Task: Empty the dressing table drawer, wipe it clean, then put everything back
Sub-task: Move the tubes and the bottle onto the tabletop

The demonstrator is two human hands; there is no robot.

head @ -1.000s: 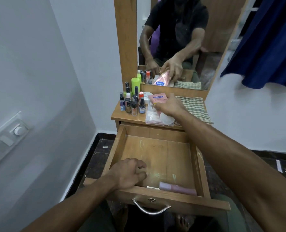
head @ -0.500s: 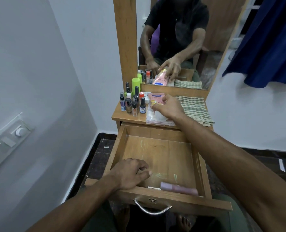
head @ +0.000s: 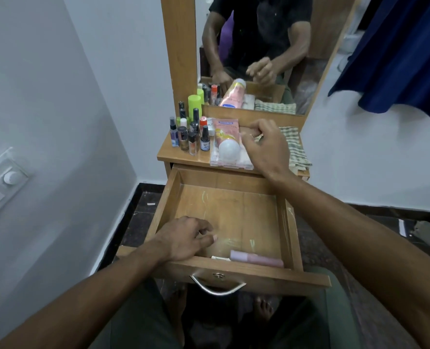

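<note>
The wooden drawer (head: 288, 222) stands pulled out under the dressing table top (head: 183, 157). A pale pink tube (head: 256, 258) and a small white item (head: 220, 258) lie against the drawer's front wall. My left hand (head: 186, 238) rests inside the drawer at its front left, fingers loosely curled on the bottom, holding nothing. My right hand (head: 266, 144) hovers over the table top, fingers relaxed and empty, just right of a pink tube with a white cap (head: 227, 138) that lies on a clear flat box (head: 231, 162).
Several small bottles (head: 191, 133) and a green cylinder (head: 194, 104) stand at the table's left. A checked cloth (head: 294, 147) lies at its right. The mirror (head: 259, 51) rises behind. A white wall is at the left, a blue curtain (head: 397, 59) at the right.
My right hand has let go of the pink tube and lifted away to the right; the tube now lies on the clear box. My left hand has stayed in the drawer.
</note>
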